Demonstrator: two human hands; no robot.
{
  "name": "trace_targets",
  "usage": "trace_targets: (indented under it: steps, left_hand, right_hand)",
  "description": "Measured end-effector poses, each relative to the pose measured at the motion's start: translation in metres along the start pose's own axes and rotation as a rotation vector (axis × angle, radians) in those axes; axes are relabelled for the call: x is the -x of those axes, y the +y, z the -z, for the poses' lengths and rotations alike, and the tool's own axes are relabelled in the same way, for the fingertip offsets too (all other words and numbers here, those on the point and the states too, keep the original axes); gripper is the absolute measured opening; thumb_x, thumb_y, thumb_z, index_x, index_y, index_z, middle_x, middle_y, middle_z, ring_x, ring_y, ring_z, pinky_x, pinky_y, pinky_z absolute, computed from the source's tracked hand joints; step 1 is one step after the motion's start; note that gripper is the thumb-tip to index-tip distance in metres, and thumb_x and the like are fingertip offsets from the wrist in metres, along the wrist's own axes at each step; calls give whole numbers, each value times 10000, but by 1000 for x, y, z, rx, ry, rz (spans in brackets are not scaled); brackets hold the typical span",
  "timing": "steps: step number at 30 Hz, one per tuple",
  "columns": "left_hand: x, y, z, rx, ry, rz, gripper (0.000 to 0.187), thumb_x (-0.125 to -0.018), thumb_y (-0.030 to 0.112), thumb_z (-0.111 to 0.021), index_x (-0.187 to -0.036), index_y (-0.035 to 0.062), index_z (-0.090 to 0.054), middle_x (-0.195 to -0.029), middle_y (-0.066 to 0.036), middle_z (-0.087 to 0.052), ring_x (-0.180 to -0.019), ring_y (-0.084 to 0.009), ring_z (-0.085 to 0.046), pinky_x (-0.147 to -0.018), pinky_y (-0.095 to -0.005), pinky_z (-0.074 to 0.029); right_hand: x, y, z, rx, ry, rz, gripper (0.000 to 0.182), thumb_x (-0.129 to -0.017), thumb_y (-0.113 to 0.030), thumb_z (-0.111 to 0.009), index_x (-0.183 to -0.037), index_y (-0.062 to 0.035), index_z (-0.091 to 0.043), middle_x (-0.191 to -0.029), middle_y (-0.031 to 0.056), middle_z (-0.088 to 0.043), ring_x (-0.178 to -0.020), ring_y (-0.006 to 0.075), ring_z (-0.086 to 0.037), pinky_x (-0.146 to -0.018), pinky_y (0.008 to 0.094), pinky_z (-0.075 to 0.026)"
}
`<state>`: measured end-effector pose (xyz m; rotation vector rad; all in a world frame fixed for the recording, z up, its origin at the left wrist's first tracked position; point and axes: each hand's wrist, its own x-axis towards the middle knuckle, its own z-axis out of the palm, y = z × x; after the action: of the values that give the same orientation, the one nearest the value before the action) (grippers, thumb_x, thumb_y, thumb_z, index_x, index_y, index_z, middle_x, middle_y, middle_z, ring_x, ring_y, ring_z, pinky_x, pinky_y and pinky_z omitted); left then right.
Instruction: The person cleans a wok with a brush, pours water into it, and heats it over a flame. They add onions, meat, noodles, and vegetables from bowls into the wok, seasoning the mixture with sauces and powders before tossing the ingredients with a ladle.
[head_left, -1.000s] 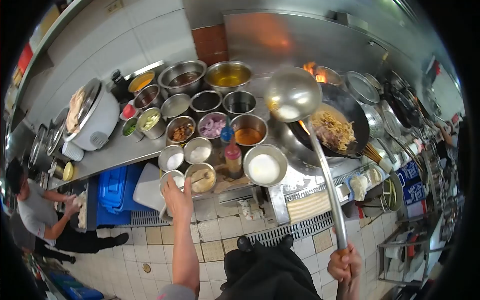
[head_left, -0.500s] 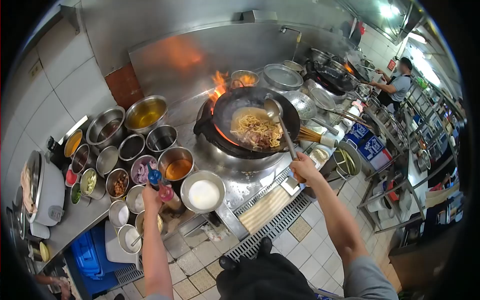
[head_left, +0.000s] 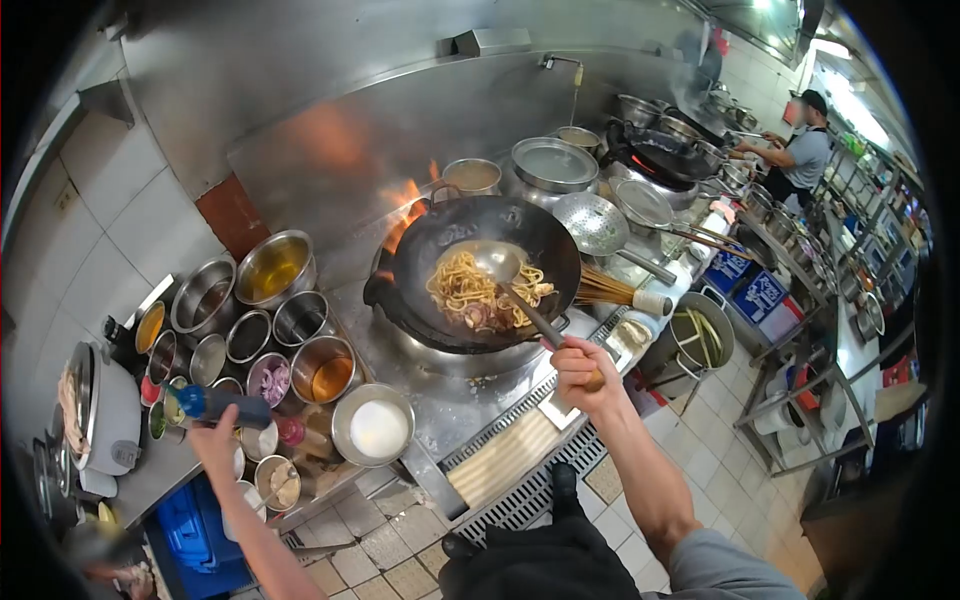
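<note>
My right hand (head_left: 585,375) is closed around the handle of a metal ladle (head_left: 497,262). The ladle's bowl rests among noodles with pieces of meat (head_left: 460,285) in a black wok (head_left: 545,235) over the burner. On the left, my left hand (head_left: 213,440) grips a dark bottle with a blue part (head_left: 230,407), tipped almost level above the small containers. Beside it stands a pink-topped bottle (head_left: 290,430). A pot of white contents (head_left: 378,428) and a pot of brown liquid (head_left: 330,380) stand between that bottle and the wok.
Flames (head_left: 403,205) rise behind the wok's left side. Several seasoning pots surround a bowl of yellow oil (head_left: 275,270). A perforated strainer (head_left: 592,222) and bamboo brush (head_left: 610,288) lie right of the wok. A co-worker (head_left: 800,155) stands farther along the stoves.
My left hand has moved left with the bottle, lifting it from beside the pink-topped one and tipping it over. The ladle's bowl has shifted into the noodles. The flames look lower.
</note>
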<state>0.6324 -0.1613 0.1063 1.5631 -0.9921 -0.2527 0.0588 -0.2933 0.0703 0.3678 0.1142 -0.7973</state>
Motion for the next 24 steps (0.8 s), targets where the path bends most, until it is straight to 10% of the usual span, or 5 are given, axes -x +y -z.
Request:
trace_targets:
  steps: [5, 10, 16, 20, 24]
  left_hand:
    - [12, 89, 4, -17, 214, -175, 438, -866, 57, -703, -1260, -21, -529, -1087, -103, -656, -962, -171, -626, -867, -329, -504]
    - [72, 165, -112, 245, 158, -72, 482, -910, 102, -659, -1327, 18, -434, -1084, -94, -633, -939, -164, -615, -847, -325, -507]
    - [130, 166, -300, -431, -344, -36, 700, -790, 139, -735, -1414, 38, -434, -1044, -143, -652, -932, -257, -642, -862, -359, -502]
    - [140, 167, -373, -971, -601, -146, 671, -787, 152, -721, -1383, -6, -456, -1044, -258, -645, -932, -402, -649, -836, -451, -516]
    - [132, 172, -398, -1174, -648, -294, 657, -790, 168, -716, -1363, -34, -466, -994, -255, -651, -896, -396, -661, -804, -464, -524]
  right_hand:
    - [32, -69, -17, 539, 305, 11, 61, -939, -108, -551, -954, -145, -506, -636, -12, -488, -398, 67, -392, -326, 262, -304]
    - [37, -131, -9, 1659, 453, 256, 669, -871, -2, -554, -1497, -86, -333, -580, 16, -479, -412, 114, -465, -369, 262, -360]
    - [81, -163, -40, 972, 419, -62, 613, -885, 20, -546, -1457, -83, -350, -655, 28, -473, -411, 91, -430, -338, 258, -328]
    - [89, -143, -5, 1543, 429, 47, 720, -870, -16, -546, -1530, -96, -270, -644, 17, -517, -406, 90, -451, -338, 247, -346]
    - [105, -184, -7, 1257, 253, -95, 785, -879, -17, -549, -1564, -88, -172, -594, 13, -503, -410, 113, -473, -354, 266, -354]
